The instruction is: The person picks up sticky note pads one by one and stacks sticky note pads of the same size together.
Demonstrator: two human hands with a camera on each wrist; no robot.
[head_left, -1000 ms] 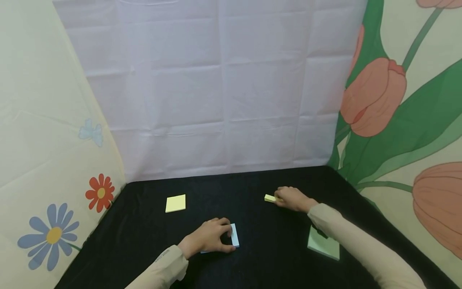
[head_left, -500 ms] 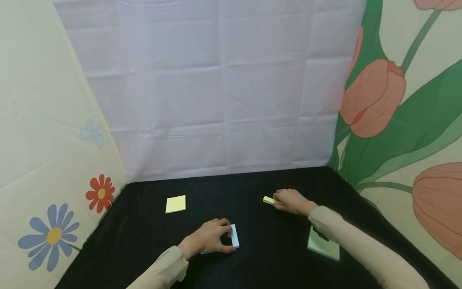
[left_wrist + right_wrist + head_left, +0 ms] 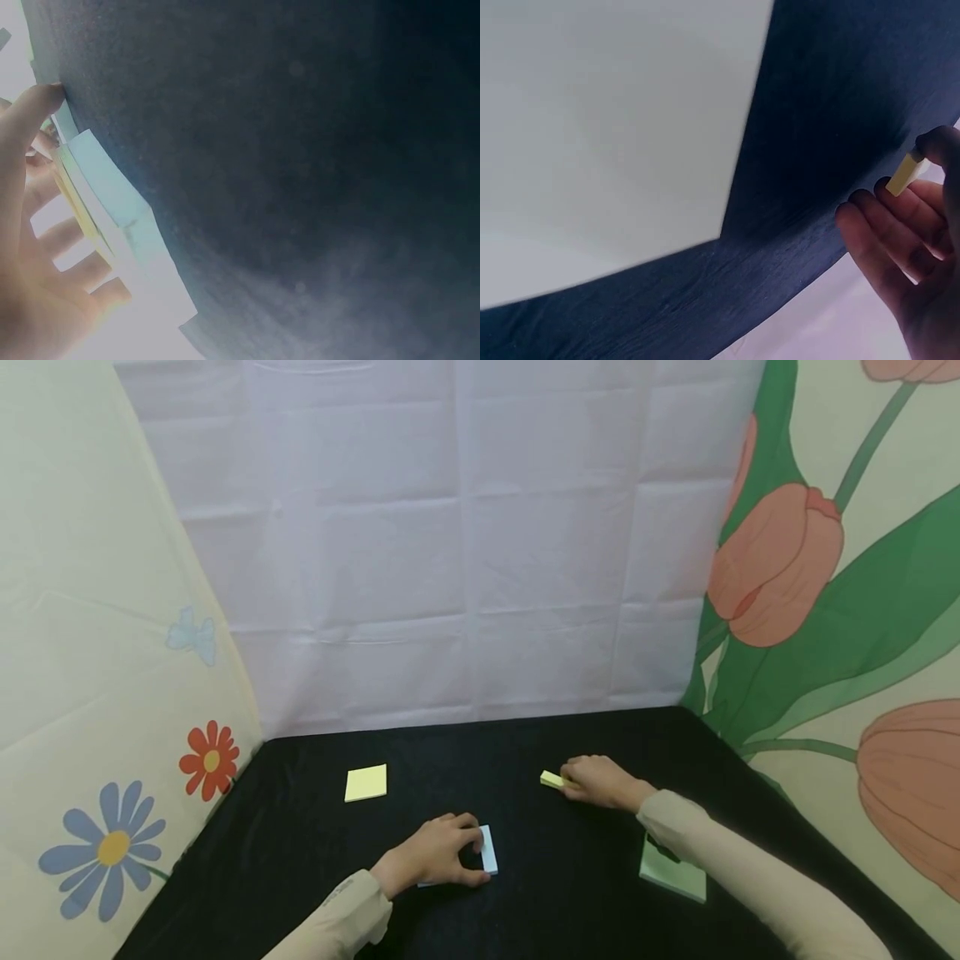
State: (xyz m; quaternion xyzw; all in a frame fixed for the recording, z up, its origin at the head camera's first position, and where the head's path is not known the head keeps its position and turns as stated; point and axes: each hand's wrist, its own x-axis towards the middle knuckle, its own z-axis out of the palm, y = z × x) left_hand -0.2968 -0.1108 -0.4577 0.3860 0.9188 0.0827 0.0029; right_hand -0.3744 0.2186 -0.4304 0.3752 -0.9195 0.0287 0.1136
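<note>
In the head view my left hand [image 3: 438,852] arches over a light blue sticky note pad [image 3: 489,850] lying on the black cloth, thumb and fingertips gripping its edges. Part of the pad is hidden under the palm, and a blue edge shows below the wrist. Farther back on the right, my right hand [image 3: 600,781] pinches a narrow yellow sticky note pad [image 3: 551,779] between thumb and fingers. The right wrist view shows the end of this yellow pad [image 3: 904,176] sticking out by the thumb, with the other fingers curved behind it.
A square yellow sticky note pad [image 3: 366,783] lies at the back left. Under the right forearm sits a larger pale green pad [image 3: 675,872], partly covered by the sleeve. Black cloth [image 3: 465,760] covers the table, with a white sheet [image 3: 465,568] hanging behind.
My right hand has shifted slightly left and toward me, with the narrow yellow pad in its fingers. The left hand has stayed in place on the blue pad.
</note>
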